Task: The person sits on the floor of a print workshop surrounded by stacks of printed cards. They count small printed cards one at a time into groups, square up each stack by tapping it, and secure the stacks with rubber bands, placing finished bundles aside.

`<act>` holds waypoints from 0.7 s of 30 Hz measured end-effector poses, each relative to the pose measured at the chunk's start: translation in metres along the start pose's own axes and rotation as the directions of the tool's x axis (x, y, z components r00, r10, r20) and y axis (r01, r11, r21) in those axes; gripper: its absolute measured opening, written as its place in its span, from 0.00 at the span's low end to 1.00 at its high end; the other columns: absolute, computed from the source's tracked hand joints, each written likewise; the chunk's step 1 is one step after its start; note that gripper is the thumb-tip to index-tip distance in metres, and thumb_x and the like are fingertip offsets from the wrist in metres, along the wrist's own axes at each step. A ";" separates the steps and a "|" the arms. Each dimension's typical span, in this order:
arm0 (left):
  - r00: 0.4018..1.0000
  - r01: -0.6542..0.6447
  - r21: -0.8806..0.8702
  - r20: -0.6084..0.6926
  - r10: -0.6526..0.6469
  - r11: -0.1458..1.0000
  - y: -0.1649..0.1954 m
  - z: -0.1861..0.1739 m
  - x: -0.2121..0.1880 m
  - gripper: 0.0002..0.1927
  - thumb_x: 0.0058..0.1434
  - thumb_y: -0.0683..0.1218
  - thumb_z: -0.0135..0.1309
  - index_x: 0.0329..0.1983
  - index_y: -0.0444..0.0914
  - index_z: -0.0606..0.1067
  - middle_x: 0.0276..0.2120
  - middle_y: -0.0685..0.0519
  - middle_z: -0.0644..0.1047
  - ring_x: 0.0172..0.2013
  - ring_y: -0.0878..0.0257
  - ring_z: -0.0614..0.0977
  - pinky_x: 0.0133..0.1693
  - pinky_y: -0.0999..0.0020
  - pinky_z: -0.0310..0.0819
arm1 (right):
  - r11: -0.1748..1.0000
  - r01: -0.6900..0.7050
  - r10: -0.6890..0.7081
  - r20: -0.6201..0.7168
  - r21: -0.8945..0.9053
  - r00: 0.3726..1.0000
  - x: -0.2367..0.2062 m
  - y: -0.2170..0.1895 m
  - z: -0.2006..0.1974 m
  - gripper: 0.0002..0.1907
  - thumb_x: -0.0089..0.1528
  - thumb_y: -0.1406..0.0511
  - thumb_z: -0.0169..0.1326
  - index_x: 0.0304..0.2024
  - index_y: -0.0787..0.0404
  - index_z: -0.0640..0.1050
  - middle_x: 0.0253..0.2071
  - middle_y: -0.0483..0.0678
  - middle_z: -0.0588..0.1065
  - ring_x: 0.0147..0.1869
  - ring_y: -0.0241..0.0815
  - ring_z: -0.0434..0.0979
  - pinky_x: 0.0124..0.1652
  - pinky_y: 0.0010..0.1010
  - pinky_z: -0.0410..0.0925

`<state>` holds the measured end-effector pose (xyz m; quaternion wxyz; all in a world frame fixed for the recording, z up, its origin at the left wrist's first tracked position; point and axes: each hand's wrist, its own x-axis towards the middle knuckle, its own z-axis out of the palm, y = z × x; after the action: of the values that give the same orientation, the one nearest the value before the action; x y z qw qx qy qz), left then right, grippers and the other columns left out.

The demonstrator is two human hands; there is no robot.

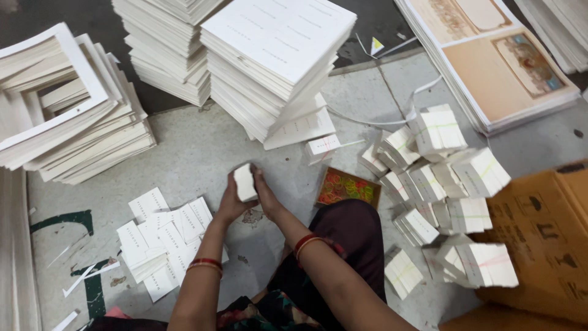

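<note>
Two hands hold a small stack of cards above the floor.

Tall white paper piles [275,67] stand at the far edge of the floor [202,153]. The left hand [229,202] and right hand [266,196] press the small white card stack [245,182] between them. Loose cards [162,236] lie left; tied bundles [447,196] sit right.

left hand [229,205]: bare forearm, red and gold bangles [205,265] at the wrist
right hand [266,196]: red and gold bangles [307,243] at 5 o'clock of it
lap: dark maroon garment [355,239], floral patterned cloth [263,312] at 7 o'clock
</note>
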<state>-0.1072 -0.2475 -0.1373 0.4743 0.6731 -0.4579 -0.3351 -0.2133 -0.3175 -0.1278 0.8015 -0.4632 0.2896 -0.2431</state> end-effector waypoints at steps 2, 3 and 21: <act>0.993 0.108 -0.076 -0.029 -0.111 0.991 -0.004 -0.010 -0.010 0.60 0.39 0.40 0.74 0.72 0.38 0.52 0.59 0.45 0.72 0.59 0.50 0.75 0.57 0.59 0.72 | 0.994 -0.085 0.086 0.022 -0.062 0.996 -0.002 -0.006 -0.006 0.46 0.68 0.39 0.37 0.78 0.61 0.51 0.79 0.50 0.52 0.81 0.46 0.49 0.72 0.35 0.48; 0.985 0.162 -0.114 -0.041 -0.167 0.980 -0.006 -0.015 -0.015 0.58 0.39 0.39 0.74 0.72 0.37 0.53 0.60 0.45 0.71 0.59 0.50 0.75 0.57 0.59 0.72 | 0.979 -0.027 0.044 0.079 -0.202 0.996 -0.004 -0.010 -0.011 0.46 0.66 0.41 0.41 0.77 0.62 0.53 0.78 0.52 0.53 0.80 0.48 0.51 0.72 0.36 0.50; 0.971 0.138 -0.833 0.007 -0.239 0.536 -0.036 -0.007 -0.187 0.33 0.69 0.47 0.49 0.74 0.34 0.56 0.64 0.45 0.69 0.62 0.52 0.73 0.61 0.53 0.68 | 0.721 0.320 -0.121 0.343 -0.614 0.932 -0.135 0.050 0.008 0.52 0.63 0.49 0.60 0.78 0.66 0.51 0.76 0.66 0.54 0.81 0.59 0.51 0.73 0.44 0.51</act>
<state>-0.1569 -0.0654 -0.1654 0.7193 0.4335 -0.1450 -0.5231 -0.2980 -0.2012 -0.1364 0.5828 -0.7770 0.1831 -0.1517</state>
